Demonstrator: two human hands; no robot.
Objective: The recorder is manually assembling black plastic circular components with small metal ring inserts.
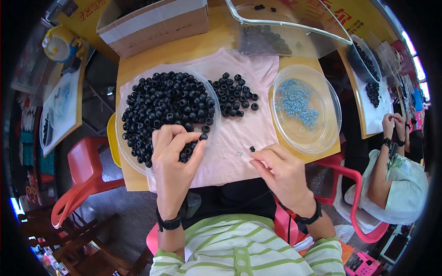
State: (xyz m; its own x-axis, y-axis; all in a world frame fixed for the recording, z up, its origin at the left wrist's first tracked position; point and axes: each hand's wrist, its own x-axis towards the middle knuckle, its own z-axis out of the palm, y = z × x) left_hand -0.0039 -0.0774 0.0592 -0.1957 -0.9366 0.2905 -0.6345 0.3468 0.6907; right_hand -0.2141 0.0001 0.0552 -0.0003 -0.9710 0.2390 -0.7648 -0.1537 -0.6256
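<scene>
My left hand (174, 156) reaches over the near side of a round clear tray (120, 154) heaped with black beads (168, 99). Its thumb and index finger close on one black bead (203, 136). To the right, my right hand (284, 175) is held low over a pink cloth (230, 161), thumb and index finger pinched together. What sits in that pinch is too small to make out. Just beyond those fingertips are a small black piece (252, 148) and a few tiny clear pieces (239, 152).
A loose group of black beads (232, 94) lies on the cloth. A clear round dish (322, 138) with bluish clear small parts (297, 101) stands right. Behind are a cardboard box (154, 30) and a clear bin (294, 27). Another person (396, 184) works at the right.
</scene>
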